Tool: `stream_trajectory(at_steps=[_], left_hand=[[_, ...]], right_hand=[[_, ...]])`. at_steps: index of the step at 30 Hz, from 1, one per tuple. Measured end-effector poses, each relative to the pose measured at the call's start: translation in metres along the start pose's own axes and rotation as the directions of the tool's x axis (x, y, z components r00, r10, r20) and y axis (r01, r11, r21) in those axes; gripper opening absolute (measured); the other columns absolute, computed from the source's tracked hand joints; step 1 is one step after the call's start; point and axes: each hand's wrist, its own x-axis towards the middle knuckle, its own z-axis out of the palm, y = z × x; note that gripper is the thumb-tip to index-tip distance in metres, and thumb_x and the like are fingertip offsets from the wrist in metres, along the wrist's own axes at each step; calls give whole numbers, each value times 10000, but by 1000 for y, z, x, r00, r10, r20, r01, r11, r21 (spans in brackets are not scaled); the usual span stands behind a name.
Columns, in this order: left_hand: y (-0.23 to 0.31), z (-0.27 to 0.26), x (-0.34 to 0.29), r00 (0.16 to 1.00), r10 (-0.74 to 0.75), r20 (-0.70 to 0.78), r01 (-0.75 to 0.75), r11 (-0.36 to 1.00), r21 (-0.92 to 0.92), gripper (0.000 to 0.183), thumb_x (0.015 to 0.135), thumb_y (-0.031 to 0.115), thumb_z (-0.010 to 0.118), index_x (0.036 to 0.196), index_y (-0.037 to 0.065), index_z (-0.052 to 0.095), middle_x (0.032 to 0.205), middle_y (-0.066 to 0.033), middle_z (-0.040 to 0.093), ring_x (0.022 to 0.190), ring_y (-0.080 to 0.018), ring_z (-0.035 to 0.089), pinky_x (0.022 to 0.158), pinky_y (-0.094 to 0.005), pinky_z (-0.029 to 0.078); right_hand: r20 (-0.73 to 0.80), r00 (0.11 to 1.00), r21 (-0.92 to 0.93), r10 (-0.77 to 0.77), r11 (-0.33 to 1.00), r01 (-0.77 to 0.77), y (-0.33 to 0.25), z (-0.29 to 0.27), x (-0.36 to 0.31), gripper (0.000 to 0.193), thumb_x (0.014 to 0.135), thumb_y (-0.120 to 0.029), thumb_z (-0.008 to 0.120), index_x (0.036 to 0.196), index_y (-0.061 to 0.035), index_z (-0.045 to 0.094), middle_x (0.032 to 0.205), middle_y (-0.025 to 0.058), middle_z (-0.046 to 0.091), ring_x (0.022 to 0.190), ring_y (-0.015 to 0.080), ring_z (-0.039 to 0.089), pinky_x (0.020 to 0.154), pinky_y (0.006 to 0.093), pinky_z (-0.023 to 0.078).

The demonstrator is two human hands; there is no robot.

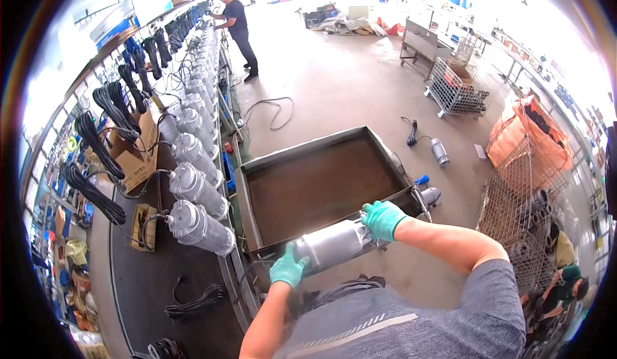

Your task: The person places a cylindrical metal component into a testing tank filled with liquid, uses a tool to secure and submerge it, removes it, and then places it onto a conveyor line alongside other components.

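In both hands I hold a silver cylindrical pump (333, 244), lying sideways across the near edge of a metal tank (247, 198). My left hand (289, 268), in a green glove, is closed against the pump's left end. My right hand (384, 220), gloved likewise, grips its right end, where the fingers partly hide fittings. Brownish liquid (328, 182) appears to fill the tank. The pump's underside is hidden from view.
Similar pumps (196, 227) with coiled black cables (93, 192) line a long bench (148, 288) at left. A co-worker (235, 25) stands at its far end. Another pump (439, 152) lies on the floor; wire cages (508, 198) and an orange sack (530, 137) stand at right.
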Motion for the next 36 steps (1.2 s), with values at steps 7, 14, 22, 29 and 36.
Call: stream_trajectory(at_steps=[7, 14, 22, 29, 36], left_hand=[[3, 2, 0, 1000, -7, 1, 7, 1000, -9, 729, 954, 546, 663, 1549, 237, 376, 1116, -264, 732, 1050, -452, 703, 927, -531, 529], [15, -12, -4, 997, -33, 69, 31, 999, 23, 795, 942, 523, 675, 1593, 231, 323, 1190, -262, 718, 1119, -451, 686, 971, -527, 518], [6, -2, -2, 1000, -4, -15, 4, 1000, 7, 728, 943, 525, 690, 1538, 231, 389, 1118, -276, 726, 1048, -464, 696, 922, -540, 525], [14, -10, -5, 998, -33, 56, 32, 999, 16, 779, 935, 534, 675, 1580, 255, 339, 1213, -266, 711, 1147, -459, 674, 988, -527, 513], [4, 3, 1, 1000, -18, -3, 18, 1000, 7, 768, 930, 537, 684, 1570, 273, 350, 1197, -270, 714, 1127, -468, 680, 971, -539, 518]], right_hand=[[246, 896, 396, 370, 806, -441, -6, 34, 22, 480, 966, -339, 649, 1292, -2, 550, 1093, 255, 740, 1047, 371, 730, 878, 473, 573], [101, 992, 31, -77, 997, 74, 29, 29, 9, 453, 948, -347, 697, 1266, -25, 672, 1285, 166, 699, 1065, 329, 730, 864, 435, 594], [137, 963, 198, 231, 946, -255, 7, 27, 20, 542, 1044, -483, 426, 997, -104, 811, 994, 128, 791, 956, 323, 757, 853, 456, 577], [-121, 930, -152, -348, 932, 329, 26, 29, 2, 181, 874, -248, 726, 1029, -160, 752, 1137, 46, 685, 1063, 276, 684, 828, 405, 574], [-45, 992, 235, 121, 966, -107, 16, 56, 24, 363, 1038, -389, 502, 1098, -80, 683, 983, 177, 762, 881, 367, 752, 745, 516, 580]])
